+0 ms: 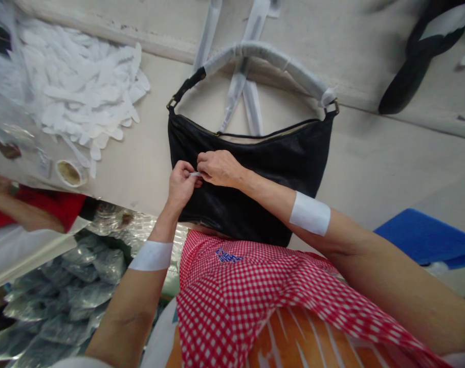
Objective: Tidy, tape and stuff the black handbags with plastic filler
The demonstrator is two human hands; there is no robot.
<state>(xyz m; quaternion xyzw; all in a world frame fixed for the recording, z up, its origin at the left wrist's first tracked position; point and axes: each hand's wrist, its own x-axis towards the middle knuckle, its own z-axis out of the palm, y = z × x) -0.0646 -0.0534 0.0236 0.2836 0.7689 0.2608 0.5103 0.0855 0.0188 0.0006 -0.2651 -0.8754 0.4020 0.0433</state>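
A black handbag [251, 153] lies on the pale table in front of me, its handle [293, 64] mostly wrapped in white translucent material and arched away from me. Over the left part of the bag, my left hand [183, 186] and my right hand [219, 167] meet almost fingertip to fingertip. Both pinch a small white strip [195, 174] that spans the short gap between them. The strip's ends are hidden in the fingers. A zipper [289, 133] runs along the bag's top edge.
At the left lies a heap of white strips [86, 87], with a tape roll [69, 173] below it. Another person's arm [25, 204] is at the far left. A blue folder [427, 235] lies at right, a black strap-like piece [404, 82] at upper right. Wrapped packages [71, 286] fill the lower left.
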